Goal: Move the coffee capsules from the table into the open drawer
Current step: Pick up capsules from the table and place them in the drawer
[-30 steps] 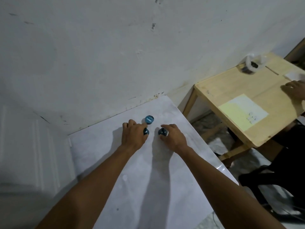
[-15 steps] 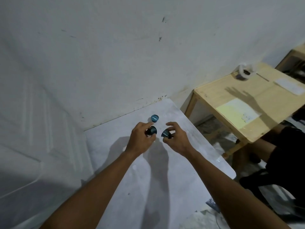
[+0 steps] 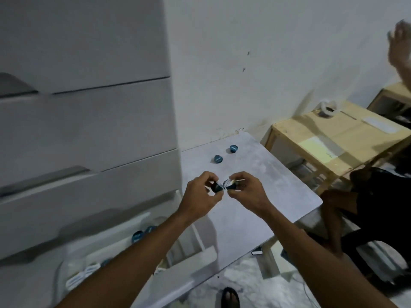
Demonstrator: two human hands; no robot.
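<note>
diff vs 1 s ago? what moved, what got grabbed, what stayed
Both hands lifted off the table and came back toward the person, each carrying one capsule: left hand grips a capsule, right hand grips another. The view swung left, so the white drawer unit and its open drawer now show. Two capsules sit on the table; only one showed earlier.

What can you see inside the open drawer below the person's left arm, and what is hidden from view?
Inside the open drawer, two blue coffee capsules lie near the back and another capsule sits nearer, beside white packets. The left forearm covers the drawer's right part, so anything there cannot be seen.
</note>
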